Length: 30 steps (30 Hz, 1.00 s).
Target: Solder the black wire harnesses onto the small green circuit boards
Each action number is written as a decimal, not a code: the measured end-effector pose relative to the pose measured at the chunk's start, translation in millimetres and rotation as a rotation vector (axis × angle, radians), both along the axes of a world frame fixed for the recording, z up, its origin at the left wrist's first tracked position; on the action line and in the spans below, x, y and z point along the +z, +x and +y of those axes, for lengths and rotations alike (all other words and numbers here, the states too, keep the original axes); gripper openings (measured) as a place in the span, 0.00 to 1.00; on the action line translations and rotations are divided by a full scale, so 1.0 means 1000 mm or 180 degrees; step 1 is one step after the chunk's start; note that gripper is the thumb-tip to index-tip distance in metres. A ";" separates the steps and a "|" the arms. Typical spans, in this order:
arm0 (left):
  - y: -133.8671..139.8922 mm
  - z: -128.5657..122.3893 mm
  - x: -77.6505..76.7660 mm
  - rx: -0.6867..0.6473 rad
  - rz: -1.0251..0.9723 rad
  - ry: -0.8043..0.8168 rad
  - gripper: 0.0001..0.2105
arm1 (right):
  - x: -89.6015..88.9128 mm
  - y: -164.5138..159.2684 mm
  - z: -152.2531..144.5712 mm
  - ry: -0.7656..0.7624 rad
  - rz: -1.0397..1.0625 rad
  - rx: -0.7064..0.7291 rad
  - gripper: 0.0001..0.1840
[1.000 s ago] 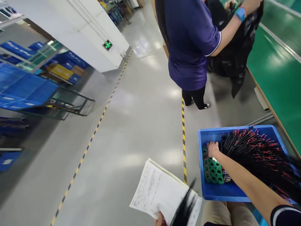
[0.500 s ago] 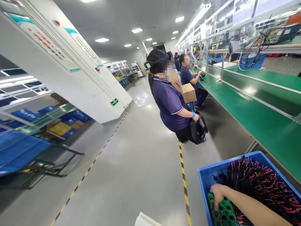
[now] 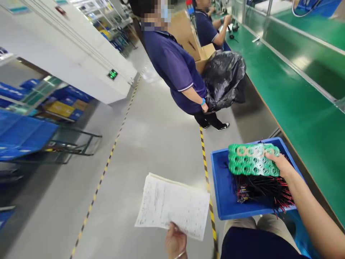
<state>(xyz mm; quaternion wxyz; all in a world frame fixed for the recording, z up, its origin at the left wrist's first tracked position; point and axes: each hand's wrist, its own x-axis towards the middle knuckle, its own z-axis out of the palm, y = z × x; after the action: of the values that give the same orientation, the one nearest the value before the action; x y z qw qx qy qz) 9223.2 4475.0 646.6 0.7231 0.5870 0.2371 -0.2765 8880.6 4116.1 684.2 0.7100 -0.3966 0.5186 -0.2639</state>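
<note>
Green circuit boards (image 3: pixel 249 163): were held toward four o'clock in the view, raised above the blue tray; whether one layer or several could not be told.
Right hand (image 3: pixel 280 164): kept its grip clamped on the boards' three o'clock end, thumb on the upper face, the other fingers hidden.
Left hand (image 3: pixel 176 241): was at six o'clock, its grip closed on the near edge of printed sheets (image 3: pixel 175 205), thumb on top.
Blue tray (image 3: pixel 223 190): sat at four o'clock, in front of the wearer's legs, with black, red-tipped wires (image 3: pixel 260 189) bunched inside.
Standing co-worker (image 3: pixel 175 68): was at twelve o'clock in a navy shirt, a hand on a black plastic bag (image 3: pixel 226 77) toward two.
Seated co-worker (image 3: pixel 206 28): was at one o'clock, hands raised beside the green surface (image 3: pixel 299 104).
Striped tape (image 3: pixel 206 172): ran along the floor between sheets and tray, toward five o'clock.
</note>
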 end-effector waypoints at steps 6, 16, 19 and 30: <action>-0.009 -0.040 0.002 -0.0015 -0.0070 -0.0217 0.16 | 0.008 -0.035 -0.004 0.0306 -0.0926 -0.1224 0.27; -0.094 -0.172 -0.002 -0.1611 0.0356 -0.1181 0.25 | 0.031 0.027 0.062 0.0904 -0.1417 -0.1307 0.26; -0.126 -0.199 0.001 -0.2026 0.0587 -0.1513 0.23 | 0.022 0.061 0.088 0.1004 -0.1264 -0.1361 0.26; -0.163 -0.226 0.037 -0.2682 0.0795 -0.2148 0.23 | 0.012 0.076 0.127 0.0235 -0.0798 -0.2284 0.34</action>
<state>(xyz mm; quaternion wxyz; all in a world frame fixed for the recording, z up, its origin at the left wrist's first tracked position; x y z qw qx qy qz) 9060.5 4248.6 684.1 0.6643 0.3295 -0.0361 -0.6700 8956.1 4243.2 696.0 0.6442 -0.1286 0.5428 -0.5233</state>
